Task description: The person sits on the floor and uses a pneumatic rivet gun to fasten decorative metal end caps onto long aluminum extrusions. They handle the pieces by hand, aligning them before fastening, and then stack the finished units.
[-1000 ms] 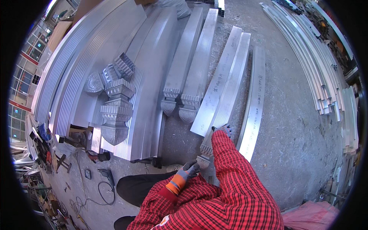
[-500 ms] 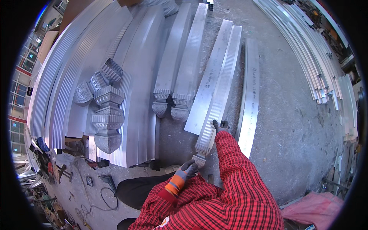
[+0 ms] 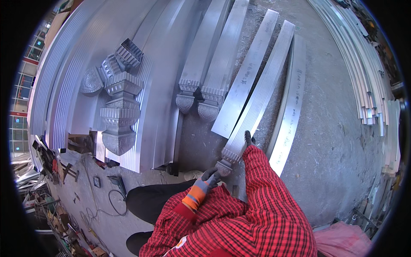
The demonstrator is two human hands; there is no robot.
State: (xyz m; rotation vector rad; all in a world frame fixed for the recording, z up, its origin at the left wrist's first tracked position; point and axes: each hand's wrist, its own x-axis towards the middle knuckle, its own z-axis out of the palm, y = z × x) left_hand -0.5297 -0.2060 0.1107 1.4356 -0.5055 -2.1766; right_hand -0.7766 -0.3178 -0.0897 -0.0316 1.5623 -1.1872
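In front of me on the floor lies a fluted silver metal column point(image 3: 266, 83) with a carved end cap point(image 3: 224, 166) pointing at me. My right hand point(image 3: 249, 138), in a dark glove, is closed on the column's right edge, close to the capped end; the fingers underneath are hidden. My left hand point(image 3: 204, 185), in a grey and orange glove, rests over my lap beside the cap. Its fingers are loosely bent and no held thing shows. Left of the column lies a flat metal panel point(image 3: 246, 77) with handwriting; a similar marked strip point(image 3: 289, 113) is to its right.
Two capped columns point(image 3: 214, 64) lie farther left, by a large stack of metal profiles point(image 3: 156, 85) bearing carved caps point(image 3: 120, 120). A corded power tool point(image 3: 116, 183) sits lower left. Long profiles point(image 3: 355, 68) line the right side; pink cloth point(image 3: 342, 240) lies lower right.
The fluted column has shifted right, away from the flat panel, leaving a gap between them. My right hand has stayed on its edge. The whole view has also shifted slightly.
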